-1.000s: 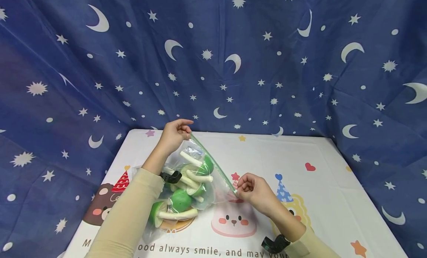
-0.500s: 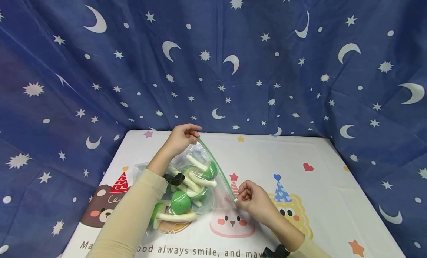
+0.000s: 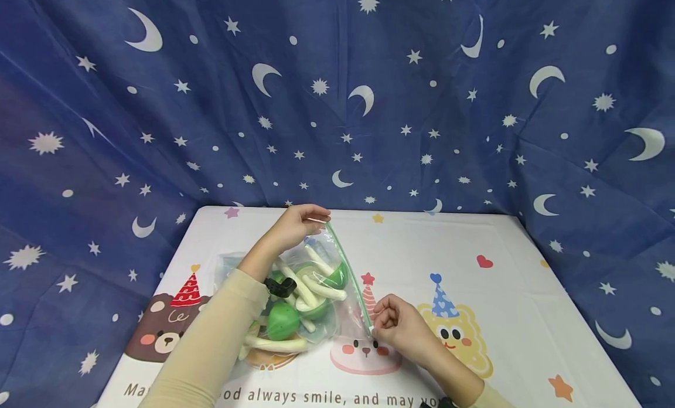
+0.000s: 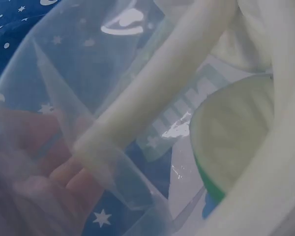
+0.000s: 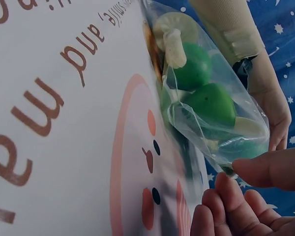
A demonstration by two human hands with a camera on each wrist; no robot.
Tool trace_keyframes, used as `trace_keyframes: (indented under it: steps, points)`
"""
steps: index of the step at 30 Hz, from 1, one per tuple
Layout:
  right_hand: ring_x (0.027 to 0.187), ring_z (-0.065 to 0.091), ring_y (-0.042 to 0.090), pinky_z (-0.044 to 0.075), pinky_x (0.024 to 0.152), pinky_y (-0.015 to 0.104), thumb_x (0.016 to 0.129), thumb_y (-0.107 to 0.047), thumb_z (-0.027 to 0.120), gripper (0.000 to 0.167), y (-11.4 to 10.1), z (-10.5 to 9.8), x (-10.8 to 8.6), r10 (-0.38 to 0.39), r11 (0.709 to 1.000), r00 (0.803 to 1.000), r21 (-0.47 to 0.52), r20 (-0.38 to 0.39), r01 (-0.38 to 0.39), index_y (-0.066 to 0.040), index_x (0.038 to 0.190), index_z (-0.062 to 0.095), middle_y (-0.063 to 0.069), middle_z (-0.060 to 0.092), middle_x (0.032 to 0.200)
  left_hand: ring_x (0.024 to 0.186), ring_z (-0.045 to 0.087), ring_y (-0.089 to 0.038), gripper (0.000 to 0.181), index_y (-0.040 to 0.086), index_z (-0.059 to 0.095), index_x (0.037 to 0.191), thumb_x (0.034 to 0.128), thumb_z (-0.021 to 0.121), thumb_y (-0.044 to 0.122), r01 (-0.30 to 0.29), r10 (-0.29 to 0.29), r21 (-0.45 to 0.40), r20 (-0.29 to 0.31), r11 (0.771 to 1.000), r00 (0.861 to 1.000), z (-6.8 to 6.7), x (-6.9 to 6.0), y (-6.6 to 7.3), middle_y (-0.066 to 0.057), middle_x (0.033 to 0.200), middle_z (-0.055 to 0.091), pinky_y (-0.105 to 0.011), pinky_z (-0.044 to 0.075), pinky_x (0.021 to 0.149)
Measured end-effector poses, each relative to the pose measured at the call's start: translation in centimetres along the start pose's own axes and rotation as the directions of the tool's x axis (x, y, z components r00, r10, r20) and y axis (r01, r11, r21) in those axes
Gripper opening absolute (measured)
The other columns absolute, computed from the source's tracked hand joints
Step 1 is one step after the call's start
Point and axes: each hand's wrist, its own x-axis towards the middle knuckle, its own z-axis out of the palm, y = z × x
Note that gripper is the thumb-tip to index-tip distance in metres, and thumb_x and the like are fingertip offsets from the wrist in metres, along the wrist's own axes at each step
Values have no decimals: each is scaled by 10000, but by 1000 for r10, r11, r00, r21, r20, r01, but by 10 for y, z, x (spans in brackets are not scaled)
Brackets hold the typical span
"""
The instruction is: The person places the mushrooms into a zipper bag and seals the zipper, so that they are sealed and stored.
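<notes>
A clear zip bag (image 3: 345, 320) with a green seal strip (image 3: 349, 273) lies on the table, its mouth edge lifted. Inside are several green-capped toy mushrooms (image 3: 283, 321) with long white stems. My left hand (image 3: 297, 225) pinches the far end of the strip, and in the left wrist view its fingers (image 4: 78, 182) appear blurred behind the film. The near end is between thumb and forefinger of my right hand (image 3: 403, 330); the right wrist view shows that pinch at the bag's corner (image 5: 227, 169). My left forearm covers part of the bag.
The white tablecloth (image 3: 432, 250) carries printed cartoon animals, stars and lettering. Behind it and at both sides hangs a dark blue curtain (image 3: 395, 173) with moons and stars. Each wrist wears a black band, such as the left one (image 3: 280, 287).
My left hand has moved right and slightly down with its end of the strip. My right hand has lowered a little, and the strip now slants more steeply. Both pinches are kept.
</notes>
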Motion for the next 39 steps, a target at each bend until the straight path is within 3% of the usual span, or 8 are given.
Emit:
trace_keyframes:
  steps: [7,13,19,23,27,31,39]
  points:
    - [917,759,244,663,792,287,872,53,733,536,4,-6,2,4,996,999,90,42,-8,81,1374,550,202,773,1053,1369,643,-422,479,-20,566,1505,1029,519,-48,53,-45,-92,82,994,996,12,4,-1,-268,1494,625,-472,559,1146]
    - [1054,774,301,678,858,357,920,15,726,572,7,-7,2,35,986,995,160,90,-49,88,1442,506,234,761,1162,1419,596,-452,561,-44,501,1545,986,497,-102,83,-65,-136,130,987,989,22,9,-6,-297,1536,580,-399,573,1096]
    - [1086,772,285,672,862,344,943,11,702,586,9,-5,2,34,977,990,202,134,-61,92,1477,475,243,748,1206,1469,542,-459,537,-61,475,1557,1021,479,-82,93,-79,-86,154,992,985,23,9,-10,-311,1562,546,-562,459,1234]
    - [1135,755,301,670,894,361,917,14,701,633,11,-5,4,43,977,992,203,116,-67,80,1500,463,268,720,1284,1478,525,-474,517,-60,478,1559,1042,495,-50,68,-65,-13,153,998,986,20,6,-10,-312,1572,535,-552,456,1240]
    - [1197,729,323,664,916,370,890,7,724,710,11,-8,7,70,972,994,219,83,-87,45,1541,445,289,662,1387,1474,542,-441,511,-29,492,1564,1056,530,9,47,-52,52,102,998,993,12,2,-8,-273,1572,557,-528,477,1228]
    - [1245,699,348,656,931,377,886,5,734,760,8,-14,9,87,969,995,227,37,-93,7,1579,422,286,631,1435,1487,534,-420,502,4,503,1566,1072,556,79,72,-72,96,-6,993,997,1,-5,-3,-244,1580,559,-539,482,1219]
    - [1388,609,410,623,1020,417,936,-16,701,694,0,-25,12,61,990,988,133,-142,-42,-49,1587,465,247,595,1529,1494,526,-410,533,38,491,1588,1096,563,231,138,-81,244,-229,960,970,-23,-21,11,-209,1616,532,-552,441,1248]
